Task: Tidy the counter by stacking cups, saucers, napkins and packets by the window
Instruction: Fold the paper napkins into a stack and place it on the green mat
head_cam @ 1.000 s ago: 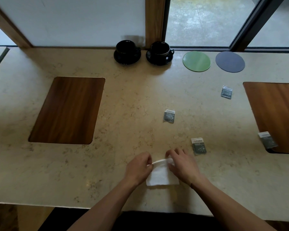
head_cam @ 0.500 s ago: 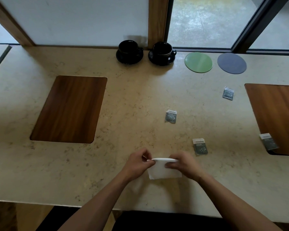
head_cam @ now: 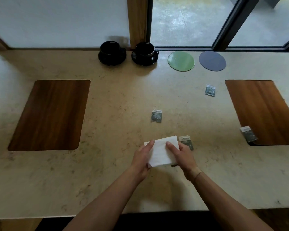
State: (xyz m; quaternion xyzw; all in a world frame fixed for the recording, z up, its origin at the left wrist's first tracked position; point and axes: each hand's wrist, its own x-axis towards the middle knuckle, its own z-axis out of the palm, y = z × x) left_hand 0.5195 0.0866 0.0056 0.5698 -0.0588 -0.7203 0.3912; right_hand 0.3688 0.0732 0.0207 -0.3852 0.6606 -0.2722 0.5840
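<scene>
A folded white napkin [head_cam: 161,151] is held between both hands just above the counter's near middle. My left hand [head_cam: 143,158] grips its left edge, thumb on top. My right hand [head_cam: 182,155] grips its right edge, thumb on top. Two black cups on black saucers [head_cam: 112,53] [head_cam: 145,53] stand side by side at the window. A green saucer [head_cam: 181,61] and a grey saucer [head_cam: 212,60] lie to their right. Several grey packets lie scattered: one at centre [head_cam: 156,116], one by my right hand [head_cam: 187,141], one further right [head_cam: 210,90], one on the right wooden mat's edge [head_cam: 248,133].
A wooden mat [head_cam: 52,114] is set in the beige stone counter [head_cam: 107,97] at left, another wooden mat [head_cam: 263,110] at right. A wooden post [head_cam: 137,20] and window frames stand behind the cups. The counter's front edge runs below my forearms.
The napkin went from a half-folded sheet lifted at its far edge to a flat folded rectangle held up in both hands. My hands moved slightly away from me.
</scene>
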